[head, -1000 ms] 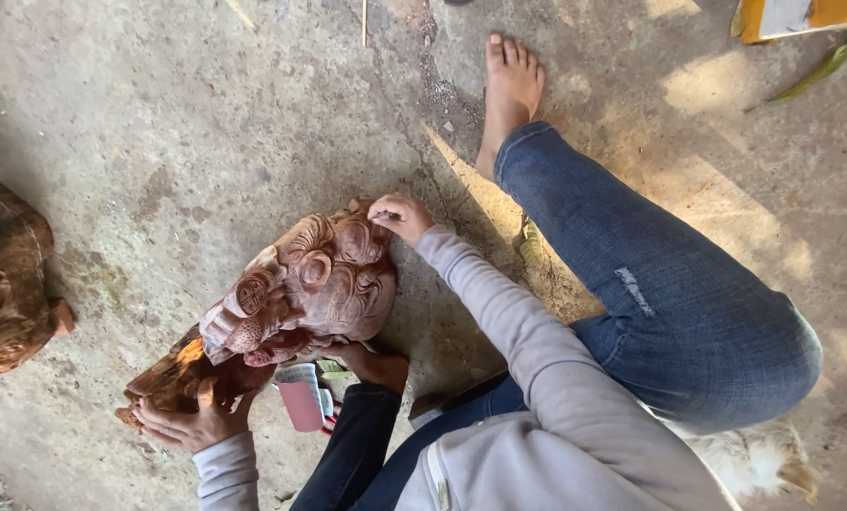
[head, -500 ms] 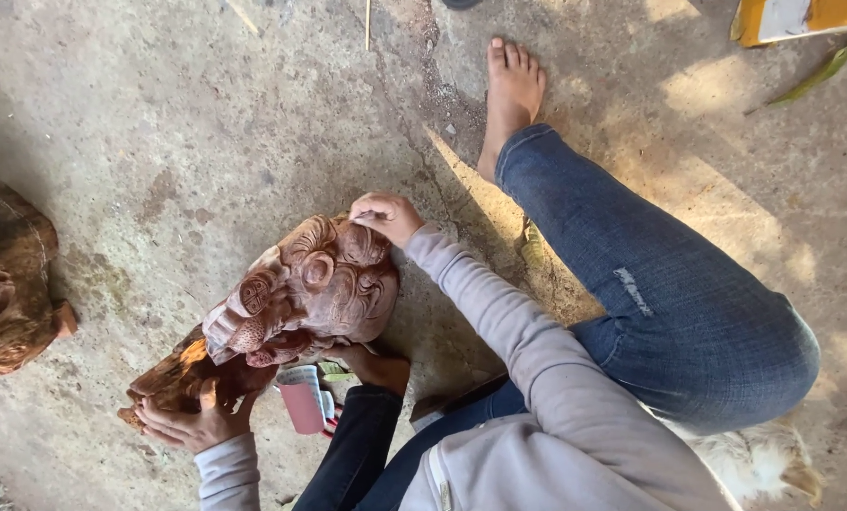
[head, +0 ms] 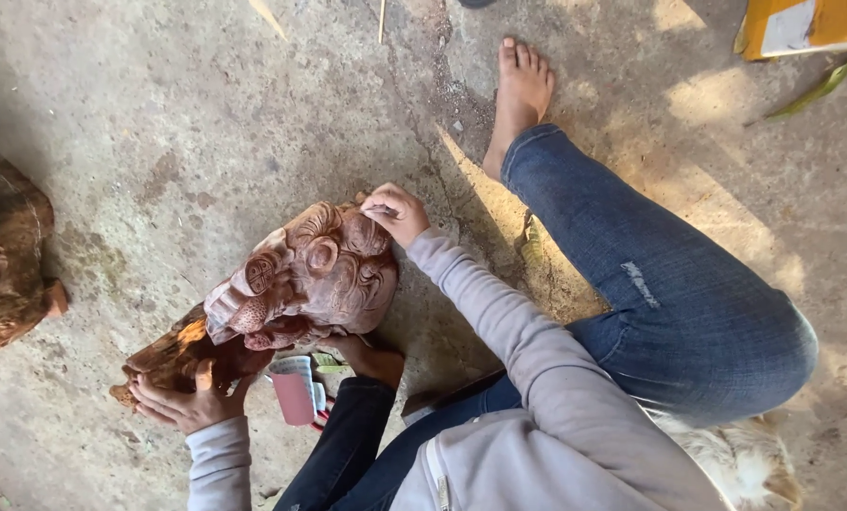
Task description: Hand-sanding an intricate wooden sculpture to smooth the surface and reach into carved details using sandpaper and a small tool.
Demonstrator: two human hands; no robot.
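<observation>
A reddish-brown wooden carving (head: 310,279) with curls and a face lies tilted on the concrete floor in front of my lap. My left hand (head: 185,399) grips its lower, darker end at the bottom left, fingers wrapped over the edge. My right hand (head: 395,210) presses on the carving's upper right curls, fingers bunched on what looks like a small pale piece held against the wood. My grey sleeve (head: 499,322) runs down from that hand.
A second dark carving (head: 7,255) sits at the left edge. A pink cup-like thing (head: 296,396) stands below the carving. My jeans leg (head: 660,284) and bare foot (head: 523,90) stretch right. A yellow box (head: 811,24) is top right; pale fur (head: 745,464) shows bottom right.
My right hand slid a little left over the carving's top, then back right. The left hand and the carving have stayed nearly in place.
</observation>
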